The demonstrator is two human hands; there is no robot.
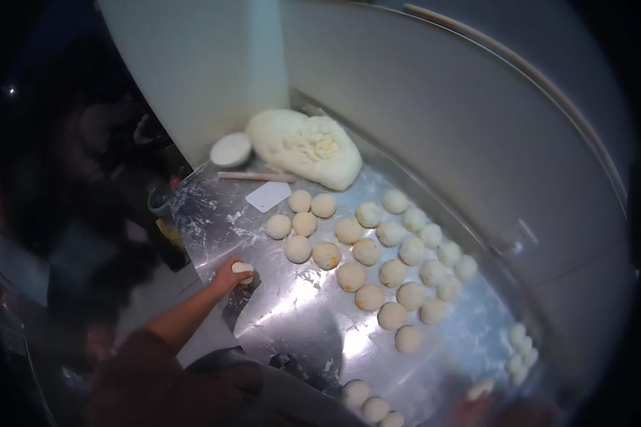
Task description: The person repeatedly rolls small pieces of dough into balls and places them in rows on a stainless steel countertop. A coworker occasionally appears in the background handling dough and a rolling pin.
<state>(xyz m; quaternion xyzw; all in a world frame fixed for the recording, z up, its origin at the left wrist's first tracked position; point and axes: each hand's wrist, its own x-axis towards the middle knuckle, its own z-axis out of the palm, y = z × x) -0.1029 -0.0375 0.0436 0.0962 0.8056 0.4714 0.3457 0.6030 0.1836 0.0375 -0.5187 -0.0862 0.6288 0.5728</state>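
Observation:
My left hand [226, 278] is at the left edge of a steel worktable [278, 315], its fingers closed around a small piece of pale dough [243, 271]. Far off at the lower right, my right hand [473, 410] is blurred and partly cut off by the frame. A pale lump of dough [481, 388] shows at its fingertips; whether the fingers grip it is unclear. Between the hands, many round dough balls [369, 297] rest in loose rows, some with orange spots. Three more dough balls [375, 409] lie at the near edge.
A large dough mass [304, 147] sits in the back corner beside a bowl of white powder [231, 150]. Before them lie a rolling pin [256, 176] and a white dough scraper [268, 196]. Several smaller dough pieces [519, 349] cluster at the right by the wall [432, 123].

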